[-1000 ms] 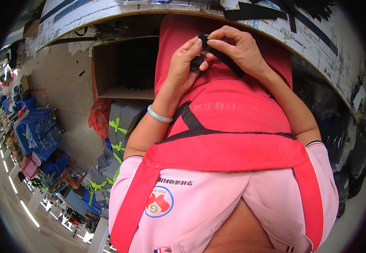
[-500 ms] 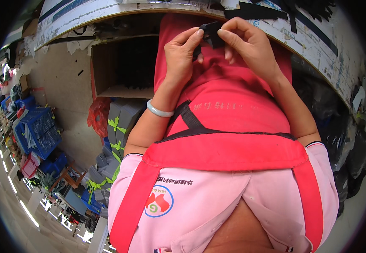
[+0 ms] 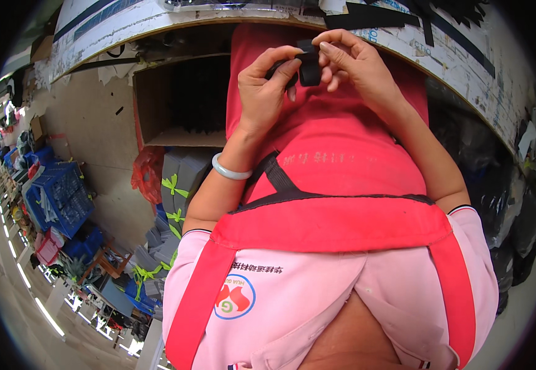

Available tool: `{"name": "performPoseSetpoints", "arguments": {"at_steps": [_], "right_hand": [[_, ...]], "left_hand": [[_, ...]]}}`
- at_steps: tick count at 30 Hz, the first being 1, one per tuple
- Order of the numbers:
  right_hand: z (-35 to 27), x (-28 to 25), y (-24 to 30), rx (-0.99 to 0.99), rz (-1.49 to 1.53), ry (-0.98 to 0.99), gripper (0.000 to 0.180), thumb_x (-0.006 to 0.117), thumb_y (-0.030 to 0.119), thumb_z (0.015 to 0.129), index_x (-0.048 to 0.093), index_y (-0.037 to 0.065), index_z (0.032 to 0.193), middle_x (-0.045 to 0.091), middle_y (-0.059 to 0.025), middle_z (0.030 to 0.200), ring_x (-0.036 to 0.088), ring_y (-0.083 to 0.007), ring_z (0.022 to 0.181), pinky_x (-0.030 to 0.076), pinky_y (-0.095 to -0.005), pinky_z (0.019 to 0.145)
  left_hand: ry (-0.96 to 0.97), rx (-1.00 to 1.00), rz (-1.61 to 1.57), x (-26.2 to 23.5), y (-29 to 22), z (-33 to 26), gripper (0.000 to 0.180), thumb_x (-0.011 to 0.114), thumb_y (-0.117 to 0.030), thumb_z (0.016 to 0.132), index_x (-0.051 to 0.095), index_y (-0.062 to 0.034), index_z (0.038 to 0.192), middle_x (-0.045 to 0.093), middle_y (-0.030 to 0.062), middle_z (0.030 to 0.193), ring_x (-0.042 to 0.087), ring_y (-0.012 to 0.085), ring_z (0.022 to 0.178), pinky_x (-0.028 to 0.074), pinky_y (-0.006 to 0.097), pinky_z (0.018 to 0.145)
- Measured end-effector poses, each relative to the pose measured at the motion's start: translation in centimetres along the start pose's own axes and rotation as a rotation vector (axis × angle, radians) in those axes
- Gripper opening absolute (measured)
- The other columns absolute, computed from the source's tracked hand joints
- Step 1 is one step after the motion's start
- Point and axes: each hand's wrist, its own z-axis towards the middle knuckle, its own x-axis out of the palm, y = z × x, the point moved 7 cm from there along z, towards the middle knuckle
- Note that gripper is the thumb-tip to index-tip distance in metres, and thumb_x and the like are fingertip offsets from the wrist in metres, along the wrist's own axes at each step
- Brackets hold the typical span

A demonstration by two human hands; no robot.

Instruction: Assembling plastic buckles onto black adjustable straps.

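Over my lap, just short of the table edge, a short black fabric strap (image 3: 310, 69) hangs folded between my two hands. My left hand (image 3: 263, 89) is closed, its thumb and forefinger pinching the strap's left side; more black material shows under those fingers. On the other side, my right hand (image 3: 359, 66) has its thumb and forefinger together at the strap's upper right edge, the other fingers curled behind. A red apron (image 3: 342, 135) covers my lap below both hands.
A worktable (image 3: 218, 20) curves across the top, with black strips (image 3: 373, 16) lying on it. Below its left part stands an open cardboard box (image 3: 184, 137) with dark contents. Grey bundles tied with green ribbon (image 3: 172, 185) and a red plastic bag (image 3: 147, 174) are beside me.
The strap has turned and now hangs lower, its flat face showing. My left fingers have curled in more, and my right hand has shifted slightly left.
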Motion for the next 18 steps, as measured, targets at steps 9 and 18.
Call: {"name": "performPoseSetpoints", "arguments": {"at_steps": [9, 18], "right_hand": [[0.4, -0.8, -0.2, -0.008, -0.307, 0.080, 0.018, 0.069, 0.020, 0.089, 0.066, 0.004, 0.096, 0.063, 0.0012, 0.080, 0.056, -0.0038, 0.069, 0.047, -0.0189, 0.065], [0.9, -0.6, -0.5, -0.061, -0.251, 0.068, 0.017, 0.069, 0.012, 0.088, 0.061, 0.004, 0.099, 0.062, 0.0002, 0.087, 0.058, -0.0064, 0.080, 0.048, -0.0209, 0.073]], "left_hand": [[0.107, 0.200, 0.180, 1.4, -2.6, -1.4, 0.015, 0.060, 0.006, 0.088, 0.067, -0.0018, 0.099, 0.055, 0.0027, 0.096, 0.052, 0.0047, 0.060, 0.041, 0.018, 0.047], [0.202, -0.035, 0.169, 0.2, -4.0, -2.6, 0.013, 0.056, 0.009, 0.088, 0.064, 0.0030, 0.096, 0.058, 0.0047, 0.097, 0.054, 0.0064, 0.068, 0.043, 0.018, 0.051]]}}
